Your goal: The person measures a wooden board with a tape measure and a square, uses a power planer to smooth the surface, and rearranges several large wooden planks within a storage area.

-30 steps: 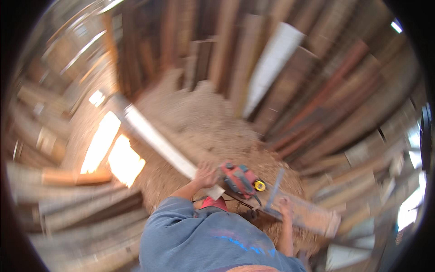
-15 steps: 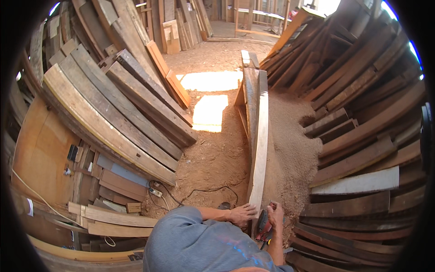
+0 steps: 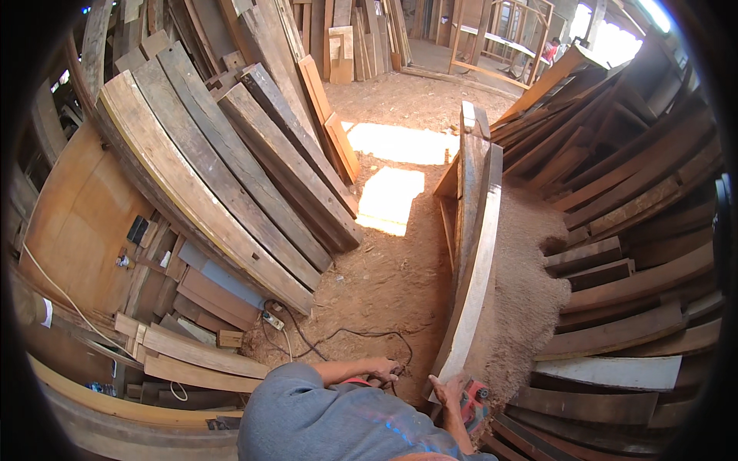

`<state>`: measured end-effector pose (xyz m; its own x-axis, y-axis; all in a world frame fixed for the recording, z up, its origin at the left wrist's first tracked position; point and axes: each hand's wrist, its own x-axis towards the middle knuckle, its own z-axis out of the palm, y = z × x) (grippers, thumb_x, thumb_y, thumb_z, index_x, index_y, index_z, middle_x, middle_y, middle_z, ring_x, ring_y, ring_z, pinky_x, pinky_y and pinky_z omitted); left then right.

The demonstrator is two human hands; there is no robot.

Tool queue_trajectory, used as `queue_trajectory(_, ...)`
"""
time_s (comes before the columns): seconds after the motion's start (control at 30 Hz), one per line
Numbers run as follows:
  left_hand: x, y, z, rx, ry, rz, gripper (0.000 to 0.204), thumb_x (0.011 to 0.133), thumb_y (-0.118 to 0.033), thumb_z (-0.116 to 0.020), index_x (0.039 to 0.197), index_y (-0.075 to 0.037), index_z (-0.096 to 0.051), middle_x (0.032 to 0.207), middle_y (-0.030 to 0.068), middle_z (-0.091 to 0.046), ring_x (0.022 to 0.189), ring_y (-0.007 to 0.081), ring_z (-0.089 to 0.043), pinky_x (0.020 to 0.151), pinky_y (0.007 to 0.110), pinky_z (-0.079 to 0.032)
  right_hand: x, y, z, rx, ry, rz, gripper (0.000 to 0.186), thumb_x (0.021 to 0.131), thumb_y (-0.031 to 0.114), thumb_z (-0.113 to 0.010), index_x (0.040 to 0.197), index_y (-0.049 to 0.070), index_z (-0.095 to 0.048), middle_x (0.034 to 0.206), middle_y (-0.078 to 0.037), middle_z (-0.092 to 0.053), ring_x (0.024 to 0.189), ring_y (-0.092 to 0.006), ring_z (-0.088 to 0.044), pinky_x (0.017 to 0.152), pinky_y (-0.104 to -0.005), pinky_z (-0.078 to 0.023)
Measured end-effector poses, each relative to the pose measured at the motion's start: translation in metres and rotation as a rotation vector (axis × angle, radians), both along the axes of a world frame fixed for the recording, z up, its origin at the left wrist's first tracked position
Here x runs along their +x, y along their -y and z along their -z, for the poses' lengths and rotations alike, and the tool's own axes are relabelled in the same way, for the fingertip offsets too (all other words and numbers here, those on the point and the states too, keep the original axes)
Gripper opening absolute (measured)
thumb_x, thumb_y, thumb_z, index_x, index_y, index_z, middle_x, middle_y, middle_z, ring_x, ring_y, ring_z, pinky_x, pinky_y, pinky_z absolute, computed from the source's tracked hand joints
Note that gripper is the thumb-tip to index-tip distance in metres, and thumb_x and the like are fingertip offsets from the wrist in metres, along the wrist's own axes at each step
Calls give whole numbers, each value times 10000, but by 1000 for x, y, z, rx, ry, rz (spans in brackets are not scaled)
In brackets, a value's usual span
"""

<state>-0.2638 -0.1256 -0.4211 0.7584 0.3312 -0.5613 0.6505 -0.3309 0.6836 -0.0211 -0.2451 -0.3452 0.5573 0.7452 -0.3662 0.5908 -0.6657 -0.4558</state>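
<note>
A long pale-topped wooden beam stands on edge, running away from me. My right hand is closed over its near end. Just right of that wrist is a red power tool, partly hidden by my arm; its exact kind is hard to make out. My left hand is left of the beam, low over the sawdust, with its fingers closed around a black power cord. This cord curves across the floor to a socket block on the left.
Thick boards lean in rows on the left. More stacked planks line the right side, beside a sawdust heap. An orange-brown plywood sheet stands at far left. A wooden frame stands at the back, with a person near it.
My left hand has left the beam and moved left to the cord. The right hand has shifted from the tool onto the beam's end, and the red tool now sits right of it.
</note>
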Motion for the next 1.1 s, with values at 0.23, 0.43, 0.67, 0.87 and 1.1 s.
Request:
queue_trajectory(0.23,36,-12,-8,-164,13,-174,913,879,-601,-679,1523,-26,-382,1433,318,-522,1334,439,-522,1089,492,-444,1,-15,-19,-162,-36,38,942,718,417,-809,1324,-168,-386,1215,-371,-625,1169,-488,-622,1008,-492,-505)
queue_trajectory(0.43,76,27,-1,-791,401,-861,1421,768,-692,-767,1593,-24,177,1584,309,-269,1475,358,-308,1197,458,-284,-49,-32,-35,-160,-137,1,1025,720,590,-772,1273,-191,-405,1153,-376,-652,1091,-490,-666,925,-504,-553)
queue_trajectory(0.67,51,31,-4,-879,541,-957,1272,803,-413,-805,1605,0,92,1513,259,-394,1368,332,-454,1134,416,-387,-66,-28,-17,-216,-239,-63,1021,700,610,-782,1251,-162,-404,1148,-363,-658,1094,-471,-669,940,-504,-543)
queue_trajectory(0.87,69,53,32,-981,602,-1049,1243,810,-384,-783,1615,-27,94,1502,245,-416,1365,332,-454,1120,417,-403,-45,-17,-5,-182,-208,-152,938,713,546,-767,1242,-135,-399,1181,-357,-645,1110,-471,-659,940,-494,-542)
queue_trajectory(1.1,115,73,17,-1117,643,-959,1219,830,-399,-747,1623,-87,124,1509,252,-414,1283,342,-531,1052,415,-466,14,9,-8,-104,-303,-164,972,741,502,-804,1304,-159,-367,1263,-385,-590,1200,-443,-620,1016,-477,-498)
